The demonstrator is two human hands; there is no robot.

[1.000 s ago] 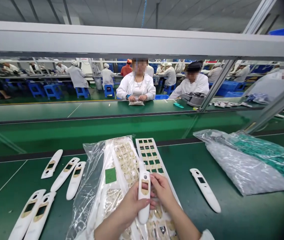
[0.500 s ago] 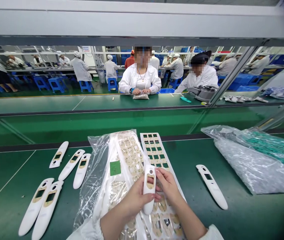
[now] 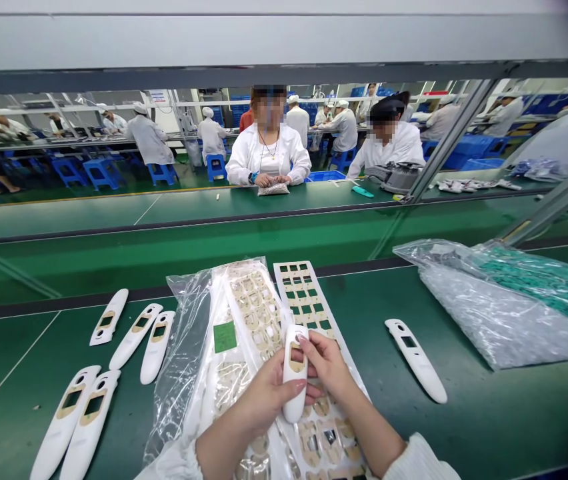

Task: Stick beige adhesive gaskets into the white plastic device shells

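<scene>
Upright above the sticker sheets, a white plastic housing (image 3: 293,403) with a small window is held between both my hands. A beige adhesive frame (image 3: 295,364) lies around its window. My left hand (image 3: 267,390) is closed on the lower half, thumb across the front. My right hand (image 3: 330,367) grips the upper right edge, its thumb pressed on the front near the top of the beige frame. Beneath lie a white sheet of beige frames (image 3: 313,284) and a clear bag (image 3: 180,373) holding more sheets, with a green square (image 3: 225,337).
Several white housings with beige frames, including this one (image 3: 67,427), lie at left. A single housing without a frame (image 3: 419,363) rests at right, near a clear bag of white and green material (image 3: 499,320). Across the bench, a co-worker (image 3: 269,153) handles a small bag (image 3: 273,189).
My right thumb has moved from the housing's edge onto its front, over the top of the beige frame. My left hand keeps its hold. The view has shifted slightly.
</scene>
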